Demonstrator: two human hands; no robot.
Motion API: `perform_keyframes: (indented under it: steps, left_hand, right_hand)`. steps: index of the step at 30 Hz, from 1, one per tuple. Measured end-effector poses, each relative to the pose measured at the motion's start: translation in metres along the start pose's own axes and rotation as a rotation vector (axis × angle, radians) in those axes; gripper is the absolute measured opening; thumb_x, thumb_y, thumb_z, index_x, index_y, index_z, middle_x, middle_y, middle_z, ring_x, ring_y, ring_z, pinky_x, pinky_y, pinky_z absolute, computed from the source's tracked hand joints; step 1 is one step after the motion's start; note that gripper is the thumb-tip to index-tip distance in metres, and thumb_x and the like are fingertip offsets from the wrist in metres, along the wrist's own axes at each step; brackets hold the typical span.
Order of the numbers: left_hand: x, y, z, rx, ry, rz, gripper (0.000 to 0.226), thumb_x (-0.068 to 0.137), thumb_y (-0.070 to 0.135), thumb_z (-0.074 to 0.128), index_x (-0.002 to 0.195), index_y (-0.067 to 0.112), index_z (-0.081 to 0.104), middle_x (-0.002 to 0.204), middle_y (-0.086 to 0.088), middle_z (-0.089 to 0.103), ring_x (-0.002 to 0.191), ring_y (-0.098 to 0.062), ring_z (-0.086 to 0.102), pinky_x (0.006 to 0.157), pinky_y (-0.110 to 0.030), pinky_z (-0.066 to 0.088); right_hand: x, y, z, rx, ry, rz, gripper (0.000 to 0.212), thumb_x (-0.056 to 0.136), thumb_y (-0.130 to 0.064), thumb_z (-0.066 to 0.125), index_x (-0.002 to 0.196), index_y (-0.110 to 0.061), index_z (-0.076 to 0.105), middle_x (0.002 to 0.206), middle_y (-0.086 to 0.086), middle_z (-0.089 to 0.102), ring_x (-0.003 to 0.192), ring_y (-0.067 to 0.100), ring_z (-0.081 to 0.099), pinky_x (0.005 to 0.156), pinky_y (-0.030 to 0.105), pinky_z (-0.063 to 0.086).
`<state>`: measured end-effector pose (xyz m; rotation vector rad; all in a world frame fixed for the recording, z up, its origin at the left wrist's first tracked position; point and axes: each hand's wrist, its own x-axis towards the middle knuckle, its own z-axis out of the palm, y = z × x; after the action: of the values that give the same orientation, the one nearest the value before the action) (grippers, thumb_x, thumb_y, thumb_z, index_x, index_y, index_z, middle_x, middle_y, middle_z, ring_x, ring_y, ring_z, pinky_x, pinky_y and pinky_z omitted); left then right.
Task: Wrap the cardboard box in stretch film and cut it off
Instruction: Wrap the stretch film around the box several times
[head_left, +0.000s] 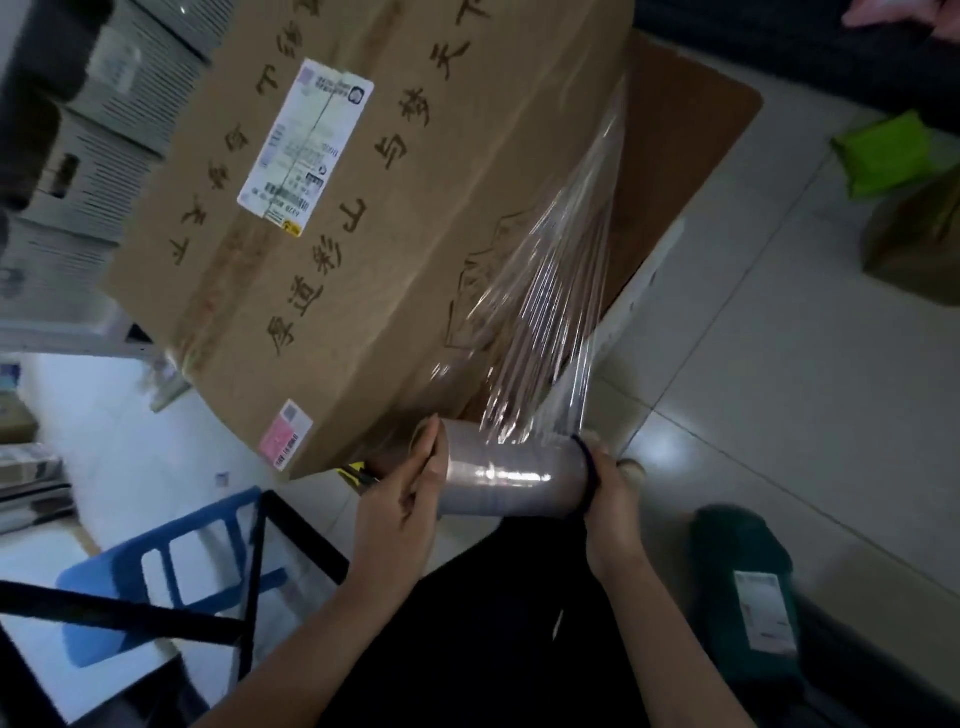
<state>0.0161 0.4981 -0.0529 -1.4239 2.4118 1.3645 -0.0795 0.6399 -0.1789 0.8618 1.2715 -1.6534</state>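
A large brown cardboard box (374, 218) with black printed characters and a white shipping label fills the upper middle of the head view. In front of its near corner I hold a roll of stretch film (511, 475) crosswise. My left hand (405, 499) grips the roll's left end, fingers curled round its rim. The right end is held by my right hand (613, 499). A sheet of clear film (550, 322) runs bunched and creased from the roll up along the box's right side.
The box rests on a brown board (675, 171) over a white base. A blue plastic stool (171, 561) and black frame stand at lower left. A dark green parcel (748, 597) lies on the tiled floor at right; a bright green bag (883, 150) lies further back.
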Motion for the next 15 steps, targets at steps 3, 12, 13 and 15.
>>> perform_keyframes:
  steps: [3, 12, 13, 15]
  left_hand:
    - [-0.009, -0.029, -0.014, 0.032, -0.044, 0.014, 0.036, 0.085, 0.050, 0.038, 0.117, 0.064, 0.046, 0.118, 0.046, 0.050, 0.110, 0.019, 0.047, 0.087, -0.005, 0.039]
    - [0.000, -0.112, -0.091, 0.125, -0.176, 0.052, 0.027, 0.093, 0.042, 0.049, 0.117, 0.055, 0.050, 0.107, 0.039, 0.054, 0.097, 0.026, 0.049, 0.073, 0.003, 0.038]
    - [0.006, -0.119, -0.103, 0.147, -0.168, 0.067, 0.027, 0.094, 0.037, 0.049, 0.116, 0.053, 0.050, 0.106, 0.035, 0.056, 0.095, 0.024, 0.051, 0.072, 0.003, 0.038]
    - [0.017, -0.129, -0.128, 0.175, -0.151, 0.052, 0.026, 0.093, 0.036, 0.048, 0.108, 0.056, 0.053, 0.101, 0.035, 0.058, 0.090, 0.019, 0.054, 0.071, 0.002, 0.038]
  right_hand:
    - [-0.011, 0.046, 0.002, 0.077, 0.015, 0.005, 0.030, 0.083, -0.038, 0.066, 0.095, -0.012, 0.077, 0.094, 0.011, 0.075, 0.089, 0.025, 0.070, 0.076, 0.036, 0.055]
    - [-0.040, 0.151, 0.051, 0.252, 0.186, -0.020, 0.029, 0.095, -0.029, 0.053, 0.085, -0.012, 0.074, 0.076, -0.001, 0.075, 0.070, 0.011, 0.069, 0.055, 0.021, 0.052]
    - [-0.043, 0.162, 0.064, 0.270, 0.193, -0.006, 0.028, 0.094, -0.030, 0.053, 0.089, -0.011, 0.074, 0.078, 0.000, 0.075, 0.071, 0.013, 0.069, 0.056, 0.022, 0.052]
    - [-0.048, 0.183, 0.093, 0.316, 0.200, 0.039, 0.029, 0.093, -0.031, 0.056, 0.100, -0.009, 0.073, 0.087, 0.006, 0.073, 0.078, 0.019, 0.068, 0.060, 0.029, 0.051]
